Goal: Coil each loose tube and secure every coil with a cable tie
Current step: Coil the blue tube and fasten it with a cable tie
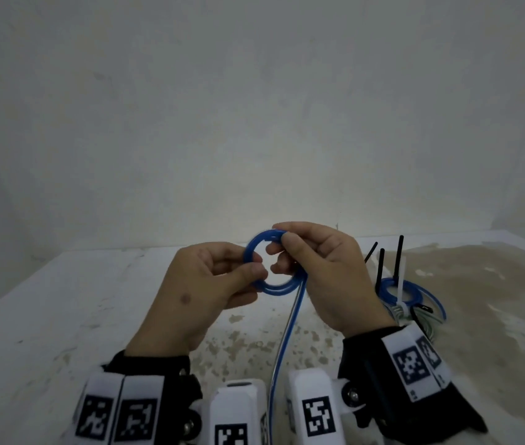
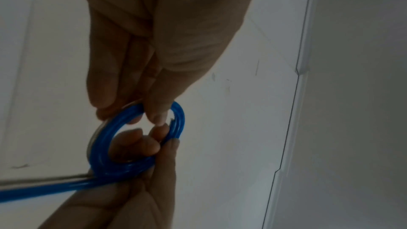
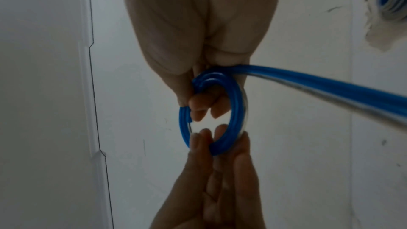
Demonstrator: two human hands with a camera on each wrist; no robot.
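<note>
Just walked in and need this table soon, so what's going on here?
A person is coiling a blue tube above the table. The left hand pinches the coil's near-left side; the right hand holds its top and right side. A few turns are wound, and a long tail still hangs toward the person, with no tie on this coil yet. To the right lies a pile of coils already bound with cable ties.
</note>
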